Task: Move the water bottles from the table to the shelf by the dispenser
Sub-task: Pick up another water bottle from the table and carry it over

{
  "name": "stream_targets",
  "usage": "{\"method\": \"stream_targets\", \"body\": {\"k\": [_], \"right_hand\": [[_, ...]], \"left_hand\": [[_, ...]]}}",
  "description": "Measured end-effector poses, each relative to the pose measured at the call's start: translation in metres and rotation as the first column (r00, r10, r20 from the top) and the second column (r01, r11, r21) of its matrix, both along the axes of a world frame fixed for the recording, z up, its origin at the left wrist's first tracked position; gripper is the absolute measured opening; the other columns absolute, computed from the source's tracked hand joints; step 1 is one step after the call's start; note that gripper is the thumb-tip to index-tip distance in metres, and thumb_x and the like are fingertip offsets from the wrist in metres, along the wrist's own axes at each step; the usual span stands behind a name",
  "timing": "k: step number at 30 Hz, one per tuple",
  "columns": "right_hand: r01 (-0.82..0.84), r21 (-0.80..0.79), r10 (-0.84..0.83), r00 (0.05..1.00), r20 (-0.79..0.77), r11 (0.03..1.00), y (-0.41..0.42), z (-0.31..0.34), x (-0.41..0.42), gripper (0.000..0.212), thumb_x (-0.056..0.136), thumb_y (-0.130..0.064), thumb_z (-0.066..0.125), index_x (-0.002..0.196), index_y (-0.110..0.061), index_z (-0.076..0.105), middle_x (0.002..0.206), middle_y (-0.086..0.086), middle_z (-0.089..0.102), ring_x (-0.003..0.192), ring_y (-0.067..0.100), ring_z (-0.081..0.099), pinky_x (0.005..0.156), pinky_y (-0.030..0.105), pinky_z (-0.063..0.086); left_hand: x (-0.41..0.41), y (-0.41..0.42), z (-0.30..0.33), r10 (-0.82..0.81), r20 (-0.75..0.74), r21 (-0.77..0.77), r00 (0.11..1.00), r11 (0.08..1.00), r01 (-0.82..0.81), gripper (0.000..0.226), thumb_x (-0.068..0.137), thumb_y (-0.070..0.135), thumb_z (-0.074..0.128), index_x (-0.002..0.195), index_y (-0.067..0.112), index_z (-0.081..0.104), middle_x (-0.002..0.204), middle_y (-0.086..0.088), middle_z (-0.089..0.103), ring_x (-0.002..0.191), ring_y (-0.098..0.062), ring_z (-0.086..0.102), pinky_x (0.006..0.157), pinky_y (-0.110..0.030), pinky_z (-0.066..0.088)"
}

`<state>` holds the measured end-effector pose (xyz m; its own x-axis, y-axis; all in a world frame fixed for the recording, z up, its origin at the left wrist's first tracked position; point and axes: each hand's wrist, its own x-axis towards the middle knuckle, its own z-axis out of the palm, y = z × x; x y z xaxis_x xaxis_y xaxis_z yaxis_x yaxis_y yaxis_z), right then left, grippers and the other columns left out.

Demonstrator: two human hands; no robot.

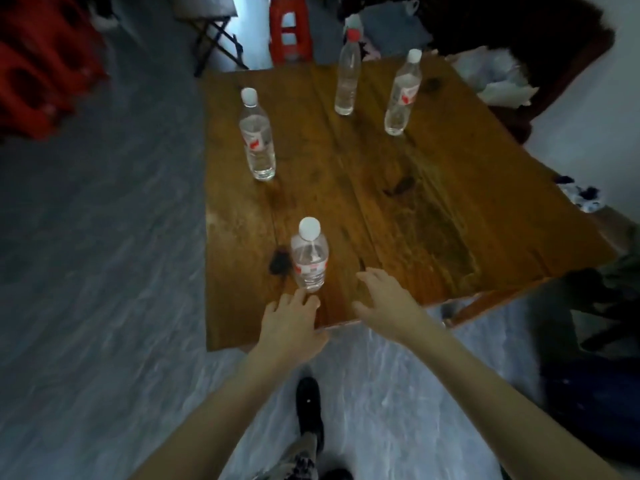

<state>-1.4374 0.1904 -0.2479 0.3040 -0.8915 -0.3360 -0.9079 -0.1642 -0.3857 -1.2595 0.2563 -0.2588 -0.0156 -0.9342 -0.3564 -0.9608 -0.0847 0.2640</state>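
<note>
Several clear water bottles stand upright on a brown wooden table (398,209). The nearest bottle (309,261), white-capped, is close to the table's front edge. Another white-capped bottle (258,140) stands at the left. At the far side are a red-capped bottle (347,77) and a white-capped bottle (402,95). My left hand (289,323) reaches over the front edge, fingers straight, its tips just below the nearest bottle's base. My right hand (388,303) hovers open to the right of that bottle, apart from it. Neither hand holds anything.
A red plastic stool (289,32) and a folding stand (214,32) are beyond the table. Red crates (38,71) sit at the far left. Clothes and white paper (498,81) pile up at the right. Grey floor surrounds the table. My dark shoe (309,407) is below.
</note>
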Motion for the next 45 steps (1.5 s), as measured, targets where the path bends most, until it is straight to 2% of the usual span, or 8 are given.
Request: {"method": "stream_targets", "body": {"k": [4,11,17,20,30,33,37,45], "right_hand": [[-0.001,0.023,0.001,1.000,-0.017,1.000,-0.020,-0.001,0.020,0.064,0.094,-0.036,0.058,0.152,-0.025,0.032,0.162,0.001,0.027,0.145,0.020,0.032,0.115,0.041,0.034],[-0.077,0.094,0.072,0.996,0.054,0.993,-0.039,-0.003,0.034,0.065,0.096,-0.035,0.056,0.154,-0.023,0.029,0.162,0.000,0.025,0.145,0.019,0.029,0.117,0.038,0.030],[-0.128,0.130,0.104,0.979,0.175,0.983,-0.050,-0.014,0.038,0.059,0.094,-0.034,0.056,0.149,-0.024,0.037,0.156,-0.002,0.035,0.140,0.015,0.036,0.115,0.042,0.036],[-0.138,0.138,0.107,0.971,0.213,0.981,-0.056,-0.022,0.039,0.056,0.094,-0.034,0.057,0.146,-0.028,0.040,0.154,-0.005,0.038,0.139,0.012,0.037,0.114,0.042,0.037],[-0.091,0.359,-0.068,0.911,0.407,0.929,-0.068,-0.046,0.028,0.035,0.092,-0.036,0.060,0.126,-0.039,0.054,0.126,-0.018,0.055,0.108,-0.005,0.053,0.079,0.012,0.041],[0.058,0.743,-0.550,0.711,0.438,0.667,-0.070,-0.040,0.017,0.030,0.096,-0.036,0.056,0.125,-0.031,0.061,0.126,-0.006,0.064,0.114,0.008,0.058,0.086,0.026,0.049],[-0.128,0.945,-0.894,0.306,0.327,0.301,-0.071,-0.031,-0.007,0.045,0.101,-0.043,0.043,0.130,-0.014,0.062,0.129,0.010,0.067,0.121,0.027,0.062,0.097,0.046,0.052],[-0.179,0.938,-0.925,0.194,0.328,0.295,-0.080,-0.020,-0.040,0.057,0.098,-0.047,0.042,0.140,-0.009,0.051,0.134,0.016,0.063,0.123,0.031,0.061,0.101,0.045,0.049]], "left_hand": [[0.025,-0.020,-0.002,0.084,-0.141,0.013,0.987,0.997,-0.082,0.052,0.092,0.053,0.060,0.139,0.033,0.052,0.133,0.006,0.058,0.124,-0.020,0.055,0.106,-0.044,0.045],[0.053,-0.031,-0.012,0.195,-0.194,0.031,0.961,0.981,-0.193,0.033,0.084,0.064,0.064,0.106,0.041,0.055,0.102,0.021,0.059,0.082,0.005,0.053,0.064,-0.016,0.041],[0.056,-0.045,-0.016,0.334,-0.646,0.038,0.686,0.912,-0.409,0.104,0.074,0.053,0.084,0.156,0.039,0.023,0.150,0.024,0.043,0.130,0.007,0.050,0.096,-0.016,0.049],[0.052,-0.058,-0.012,0.240,-0.808,0.028,0.538,0.928,-0.371,0.099,0.075,0.034,0.090,0.153,0.042,0.030,0.145,0.030,0.047,0.133,0.008,0.048,0.103,-0.013,0.047],[0.040,-0.068,-0.004,0.177,-0.830,-0.115,0.529,0.874,-0.472,0.067,0.072,0.018,0.093,0.129,0.029,0.060,0.124,0.017,0.069,0.117,-0.005,0.066,0.097,-0.023,0.054],[0.033,-0.075,0.013,0.133,-0.851,-0.157,0.508,0.859,-0.488,0.067,0.072,0.021,0.094,0.129,0.029,0.060,0.122,0.014,0.070,0.116,-0.010,0.067,0.092,-0.021,0.055],[0.021,-0.088,0.042,0.066,-0.859,-0.178,0.508,0.892,-0.416,0.066,0.075,0.025,0.093,0.131,0.032,0.059,0.124,0.010,0.070,0.116,-0.014,0.068,0.092,-0.022,0.056],[-0.008,-0.115,0.072,-0.019,-0.852,-0.209,0.524,0.929,-0.305,0.069,0.075,0.020,0.091,0.134,0.034,0.057,0.128,0.012,0.068,0.121,-0.015,0.066,0.096,-0.026,0.055]]}}
